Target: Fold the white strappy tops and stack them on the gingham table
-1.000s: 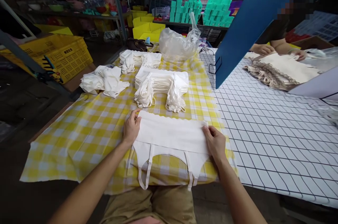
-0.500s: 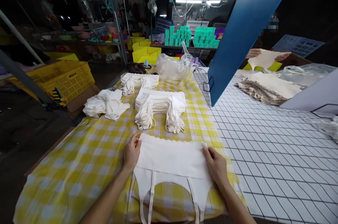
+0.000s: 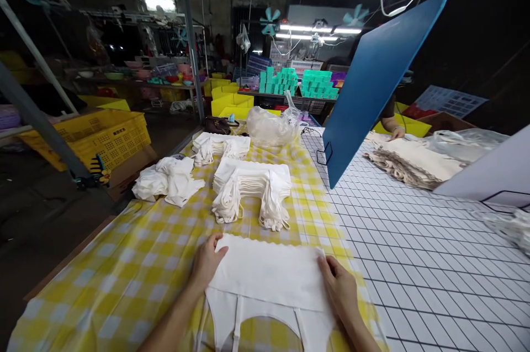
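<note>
A folded white cloth bag [image 3: 269,280] with handles lies flat on the yellow checked tablecloth [image 3: 136,274] right in front of me. My left hand [image 3: 207,261] rests on its left edge, fingers curled over the fabric. My right hand [image 3: 342,288] presses flat on its right edge, fingers stretched out. Behind it sits a neat stack of folded white bags [image 3: 250,189]. Another stack [image 3: 221,147] lies further back, and a loose heap of white bags [image 3: 168,180] is at the left.
A blue board [image 3: 372,87] stands tilted over the white grid-patterned table [image 3: 422,263]. Beyond it another person's hand [image 3: 397,132] rests by a pile of beige bags [image 3: 409,161]. A clear plastic bag [image 3: 271,125], yellow crates [image 3: 99,134] and teal boxes [image 3: 300,82] stand behind.
The camera has tilted upward, so the table sits lower in view. My hands stay on the bag's edges. The other person's hands have lowered from holding up a beige bag.
</note>
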`<state>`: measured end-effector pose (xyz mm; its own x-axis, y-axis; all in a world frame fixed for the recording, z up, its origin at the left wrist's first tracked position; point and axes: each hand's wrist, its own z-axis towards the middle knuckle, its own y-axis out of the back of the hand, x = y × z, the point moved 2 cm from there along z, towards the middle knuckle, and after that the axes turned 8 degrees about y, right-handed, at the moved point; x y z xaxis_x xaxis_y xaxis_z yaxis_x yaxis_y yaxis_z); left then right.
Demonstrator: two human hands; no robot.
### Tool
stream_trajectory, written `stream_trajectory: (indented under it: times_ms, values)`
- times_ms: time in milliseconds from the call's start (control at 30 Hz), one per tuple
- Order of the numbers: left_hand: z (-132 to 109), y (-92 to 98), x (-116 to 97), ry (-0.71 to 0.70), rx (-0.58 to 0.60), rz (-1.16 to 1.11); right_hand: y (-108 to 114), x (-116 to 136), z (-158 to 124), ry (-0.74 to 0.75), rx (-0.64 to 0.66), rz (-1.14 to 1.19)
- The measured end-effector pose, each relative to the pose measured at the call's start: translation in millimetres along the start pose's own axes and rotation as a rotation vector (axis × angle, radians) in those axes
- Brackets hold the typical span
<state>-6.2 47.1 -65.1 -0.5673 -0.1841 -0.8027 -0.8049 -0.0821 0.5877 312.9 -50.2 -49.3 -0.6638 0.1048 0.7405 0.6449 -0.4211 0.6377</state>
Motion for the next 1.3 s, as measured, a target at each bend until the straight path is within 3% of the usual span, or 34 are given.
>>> stream_trajectory:
  times_ms: [133,367,533,700,867,1033,1167,1233,1300]
  values:
    - [4,5.0,-8,0.001,0.087,0.019,4,5,2,0.006,-0.002,-0.037]
    - [5,13.1,-26,-0.090,0.037,0.047,12,3,15,-0.094,0.157,0.043]
    - [7,14.8,-30,0.013,0.066,0.118,16,7,18,-0.197,0.277,0.090]
    - [9,10.3,-25,0.173,0.109,-0.036,14,6,17,-0.204,0.275,0.188]
    - [11,9.2,-31,0.204,0.225,-0.161,19,5,16,-0.250,0.304,0.332]
    - [18,39.6,-75,0.131,0.287,-0.371,54,38,37,-0.067,0.166,0.459]
    - [15,76.4,-123,-0.113,0.268,-0.585,96,76,50,0.144,-0.105,0.525]
    - [7,90.9,-134,-0.240,0.227,-0.593,112,87,48,0.260,-0.179,0.501]
    - [-5,98.7,-128,-0.303,0.219,-0.529,119,86,38,0.333,-0.119,0.427]
